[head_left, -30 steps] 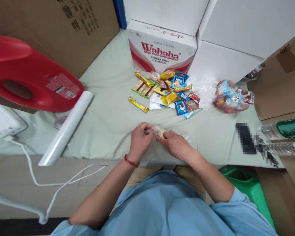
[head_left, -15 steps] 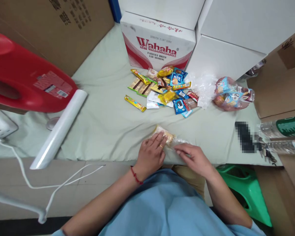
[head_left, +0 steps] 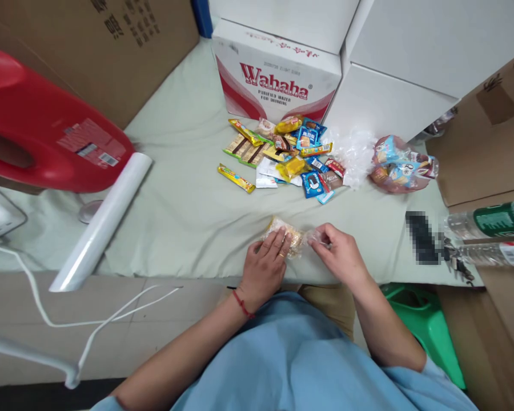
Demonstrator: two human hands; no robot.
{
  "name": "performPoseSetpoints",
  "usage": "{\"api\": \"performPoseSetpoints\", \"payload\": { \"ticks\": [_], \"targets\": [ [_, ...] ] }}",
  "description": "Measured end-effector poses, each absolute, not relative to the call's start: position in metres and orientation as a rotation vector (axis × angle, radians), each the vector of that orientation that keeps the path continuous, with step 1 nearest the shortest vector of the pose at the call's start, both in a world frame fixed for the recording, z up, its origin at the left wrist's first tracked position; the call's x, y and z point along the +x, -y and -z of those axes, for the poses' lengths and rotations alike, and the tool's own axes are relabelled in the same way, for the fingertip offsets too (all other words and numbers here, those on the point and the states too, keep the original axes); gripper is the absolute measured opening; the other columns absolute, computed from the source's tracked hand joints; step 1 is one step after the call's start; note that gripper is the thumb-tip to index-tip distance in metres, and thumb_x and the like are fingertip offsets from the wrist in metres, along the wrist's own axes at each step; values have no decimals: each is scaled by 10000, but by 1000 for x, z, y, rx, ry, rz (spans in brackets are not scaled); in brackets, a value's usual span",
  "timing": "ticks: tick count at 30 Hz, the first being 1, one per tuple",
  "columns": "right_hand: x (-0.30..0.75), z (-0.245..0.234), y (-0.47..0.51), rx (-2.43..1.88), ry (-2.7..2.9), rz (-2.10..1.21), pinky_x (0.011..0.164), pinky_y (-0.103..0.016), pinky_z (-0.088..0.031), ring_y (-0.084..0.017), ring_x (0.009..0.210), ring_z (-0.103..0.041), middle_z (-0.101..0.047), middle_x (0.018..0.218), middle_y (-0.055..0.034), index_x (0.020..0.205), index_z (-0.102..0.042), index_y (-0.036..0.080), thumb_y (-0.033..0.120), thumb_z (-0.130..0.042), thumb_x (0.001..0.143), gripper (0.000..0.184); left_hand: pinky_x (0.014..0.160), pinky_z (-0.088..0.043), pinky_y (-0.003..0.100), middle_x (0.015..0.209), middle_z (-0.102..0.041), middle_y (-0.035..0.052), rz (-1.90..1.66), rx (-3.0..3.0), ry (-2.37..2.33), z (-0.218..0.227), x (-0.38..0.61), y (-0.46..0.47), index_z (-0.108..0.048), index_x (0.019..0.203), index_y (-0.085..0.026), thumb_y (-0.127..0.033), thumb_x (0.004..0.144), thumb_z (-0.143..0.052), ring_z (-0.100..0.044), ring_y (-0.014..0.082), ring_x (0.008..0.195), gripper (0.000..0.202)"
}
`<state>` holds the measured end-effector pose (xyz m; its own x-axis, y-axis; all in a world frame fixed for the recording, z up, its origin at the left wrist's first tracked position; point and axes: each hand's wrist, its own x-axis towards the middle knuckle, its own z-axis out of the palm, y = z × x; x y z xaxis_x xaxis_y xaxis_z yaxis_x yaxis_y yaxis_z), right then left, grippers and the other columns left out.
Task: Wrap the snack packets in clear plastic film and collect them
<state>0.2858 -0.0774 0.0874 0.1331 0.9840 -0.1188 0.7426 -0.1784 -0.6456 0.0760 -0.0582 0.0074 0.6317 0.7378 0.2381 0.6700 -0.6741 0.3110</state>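
Observation:
A small snack in golden packaging (head_left: 294,246), with clear plastic wrap about it, lies near the front edge of the cloth-covered surface. My left hand (head_left: 265,260) rests on top of it, its fingers lying flat across the package. Just to the right, my right hand (head_left: 340,251) is closed in a pinch on the bunched clear plastic wrap (head_left: 312,237) at the package's right end. Beyond both hands is a pile of wrapped snacks (head_left: 293,166), and a yellow snack bar (head_left: 235,178) lies at the pile's left.
At the left, a roll of plastic film (head_left: 105,220) lies beside a red jug (head_left: 55,131). A Wahaba-style water carton (head_left: 278,77) stands behind the snacks. Rightward are a bag of snacks (head_left: 405,165), plastic bottles (head_left: 492,222), keys (head_left: 458,264) and a green stool (head_left: 428,325).
My right hand has closed on the loose plastic wrap and gathered it up a little from the surface. The left hand stays on the package.

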Motion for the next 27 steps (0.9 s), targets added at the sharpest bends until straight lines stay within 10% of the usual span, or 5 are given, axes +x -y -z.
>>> {"api": "performPoseSetpoints", "payload": {
  "ticks": [10,18,27],
  "targets": [
    [201,-69,14,-2087,2013,-616,803,-301,-452,-221,940,-633,-655,1089,-88,1079,-637,207,255,-430,1064,213,1235,-331,584,1551,-575,176,-649,2528,-1113,-1,57,56,-637,1400,-172,-144,912,-532,-425,322,1536,500],
    [195,-51,40,-1969,2207,-337,904,-410,-497,-311,1080,-550,-602,1169,-160,1231,-591,143,640,-649,949,574,1181,-447,603,1225,-761,62,-1140,2315,-1180,-11,-4,47,-695,1119,-291,-123,867,-603,-551,307,1419,317],
    [222,-72,34,-2046,2119,-305,956,-410,-510,-297,1113,-566,-663,1210,-146,1226,-657,211,296,-466,1056,269,1181,-414,612,1177,-738,75,-1153,2241,-1482,-13,2,23,-700,989,-262,-129,878,-602,-538,316,1405,199]
  ]
}}
